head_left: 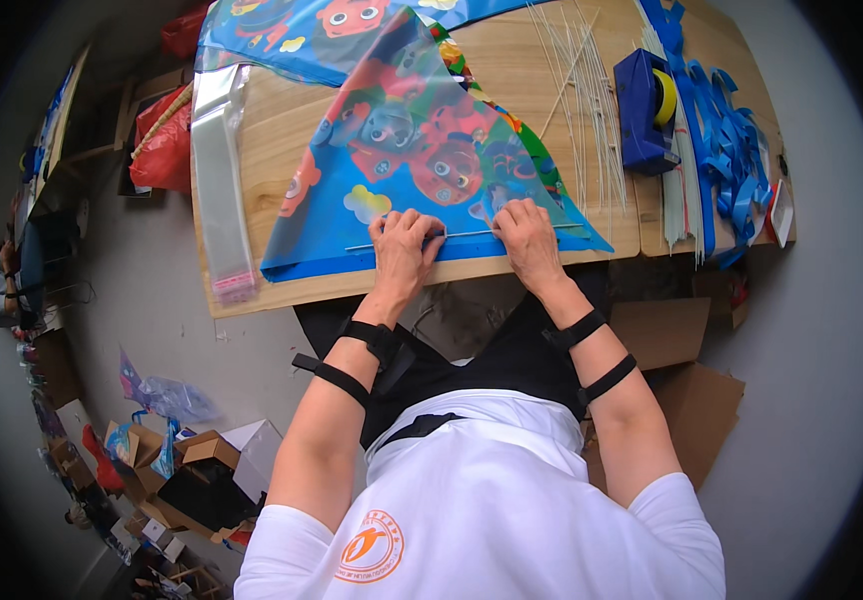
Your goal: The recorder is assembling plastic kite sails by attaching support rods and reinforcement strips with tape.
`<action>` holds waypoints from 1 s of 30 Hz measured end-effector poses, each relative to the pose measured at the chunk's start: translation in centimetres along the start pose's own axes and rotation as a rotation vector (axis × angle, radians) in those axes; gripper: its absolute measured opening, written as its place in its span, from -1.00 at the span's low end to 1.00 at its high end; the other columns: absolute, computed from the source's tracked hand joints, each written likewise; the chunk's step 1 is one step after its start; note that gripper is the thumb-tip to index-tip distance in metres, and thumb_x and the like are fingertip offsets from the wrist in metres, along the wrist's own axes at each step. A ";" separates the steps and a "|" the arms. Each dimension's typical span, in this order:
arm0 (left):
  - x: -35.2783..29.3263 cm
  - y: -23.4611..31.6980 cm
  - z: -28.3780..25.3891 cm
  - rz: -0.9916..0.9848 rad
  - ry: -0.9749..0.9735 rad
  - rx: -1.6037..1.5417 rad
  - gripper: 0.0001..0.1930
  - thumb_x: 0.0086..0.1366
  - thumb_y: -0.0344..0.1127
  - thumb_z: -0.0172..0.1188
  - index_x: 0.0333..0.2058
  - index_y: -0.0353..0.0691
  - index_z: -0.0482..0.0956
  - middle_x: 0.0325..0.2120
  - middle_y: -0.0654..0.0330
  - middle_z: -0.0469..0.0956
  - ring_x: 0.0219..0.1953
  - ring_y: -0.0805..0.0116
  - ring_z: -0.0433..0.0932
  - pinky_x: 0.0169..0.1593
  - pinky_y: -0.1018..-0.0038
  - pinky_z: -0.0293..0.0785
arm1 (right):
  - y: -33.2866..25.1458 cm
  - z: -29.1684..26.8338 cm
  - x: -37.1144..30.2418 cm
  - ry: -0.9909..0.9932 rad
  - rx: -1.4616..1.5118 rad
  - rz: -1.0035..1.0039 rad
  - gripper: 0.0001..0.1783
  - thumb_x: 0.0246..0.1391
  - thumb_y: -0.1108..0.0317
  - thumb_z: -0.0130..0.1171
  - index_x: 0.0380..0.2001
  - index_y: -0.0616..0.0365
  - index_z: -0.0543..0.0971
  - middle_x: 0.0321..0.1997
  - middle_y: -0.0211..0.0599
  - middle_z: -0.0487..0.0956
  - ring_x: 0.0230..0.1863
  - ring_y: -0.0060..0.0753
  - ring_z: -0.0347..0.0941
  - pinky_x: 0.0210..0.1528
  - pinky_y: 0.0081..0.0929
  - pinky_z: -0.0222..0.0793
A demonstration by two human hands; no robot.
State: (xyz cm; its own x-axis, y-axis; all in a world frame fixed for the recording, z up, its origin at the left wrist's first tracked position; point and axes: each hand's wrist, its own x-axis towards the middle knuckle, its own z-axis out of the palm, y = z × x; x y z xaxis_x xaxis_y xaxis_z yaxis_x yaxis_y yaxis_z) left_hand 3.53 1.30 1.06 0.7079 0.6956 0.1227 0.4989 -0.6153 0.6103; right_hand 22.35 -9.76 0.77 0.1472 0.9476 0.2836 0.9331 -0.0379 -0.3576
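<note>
A triangular blue kite sail (392, 190) printed with cartoon animals lies on the wooden table, its point away from me and its wide edge along the table's near side. Across that edge runs a thin white rod (468, 234). My left hand (407, 250) has its fingers curled and pinched on the rod, left of the sail's middle. Farther right, my right hand (529, 240) is closed over the same rod, its fingertips against the fabric. The fingers partly hide where the rod meets the sail.
More printed kite sails (292, 45) lie at the far edge. Clear plastic sleeves (220, 170) are on the left. Loose thin rods (582, 110), a blue tape dispenser (642, 115) and blue ribbon (737, 150) lie on the right. Cardboard boxes (687, 420) stand below the table.
</note>
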 end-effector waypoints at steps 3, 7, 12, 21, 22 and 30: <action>0.0 0.2 0.0 -0.009 -0.015 0.007 -0.83 0.07 -0.38 0.33 -0.32 -0.05 0.60 -0.41 0.35 0.52 -0.20 0.32 0.46 0.09 0.27 0.12 | -0.1 0.1 0.1 -0.026 -0.015 0.024 -0.91 -0.05 0.42 0.12 -0.45 0.11 0.42 -0.35 -0.29 0.40 -0.18 -0.22 0.36 -0.08 -0.32 0.26; 0.2 0.0 0.3 -0.018 -0.014 -0.004 -0.83 0.07 -0.38 0.34 -0.33 -0.06 0.60 -0.42 0.35 0.52 -0.21 0.34 0.46 0.09 0.28 0.11 | -0.2 0.6 0.3 -0.044 -0.037 0.017 -0.90 -0.06 0.41 0.14 -0.44 0.10 0.43 -0.35 -0.28 0.39 -0.19 -0.22 0.35 -0.10 -0.31 0.26; 0.3 0.6 0.6 -0.001 -0.068 0.014 -0.79 0.07 -0.38 0.34 -0.28 -0.04 0.60 -0.42 0.36 0.51 -0.23 0.35 0.45 0.08 0.29 0.12 | -1.3 1.3 0.3 -0.053 -0.015 -0.025 -0.89 -0.07 0.41 0.15 -0.43 0.10 0.44 -0.35 -0.28 0.40 -0.18 -0.22 0.35 -0.11 -0.30 0.26; 0.5 -0.9 -0.9 -0.027 -0.206 -0.119 -0.61 0.08 -0.46 0.32 -0.07 -0.05 0.57 -0.32 0.32 0.48 -0.17 0.36 0.49 0.11 0.33 0.15 | -1.2 1.1 0.6 -0.077 -0.002 0.057 -0.87 -0.03 0.37 0.18 -0.38 0.07 0.46 -0.34 -0.31 0.41 -0.17 -0.24 0.38 -0.12 -0.30 0.26; 0.6 -0.9 -0.9 -0.029 -0.207 -0.118 -0.61 0.08 -0.46 0.32 -0.07 -0.05 0.57 -0.32 0.32 0.48 -0.17 0.36 0.49 0.11 0.33 0.15 | -1.4 1.3 0.7 -0.059 0.004 0.048 -0.86 -0.03 0.36 0.19 -0.37 0.07 0.47 -0.33 -0.32 0.42 -0.17 -0.25 0.38 -0.12 -0.29 0.26; 0.7 -0.9 -0.8 0.007 -0.190 -0.104 -0.65 0.05 -0.47 0.32 -0.14 -0.03 0.60 -0.32 0.33 0.49 -0.21 0.39 0.53 0.06 0.35 0.16 | -2.1 1.7 0.8 -0.073 0.005 0.054 -0.85 -0.03 0.36 0.18 -0.34 0.07 0.49 -0.29 -0.33 0.45 -0.14 -0.26 0.39 -0.11 -0.28 0.25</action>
State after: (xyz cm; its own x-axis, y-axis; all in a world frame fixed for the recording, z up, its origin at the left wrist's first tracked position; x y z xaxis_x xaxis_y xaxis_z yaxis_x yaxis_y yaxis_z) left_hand 3.19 2.59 1.20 0.7979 0.6026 -0.0167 0.4462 -0.5717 0.6885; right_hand 19.97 -8.36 0.28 0.1721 0.9650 0.1980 0.9227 -0.0876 -0.3754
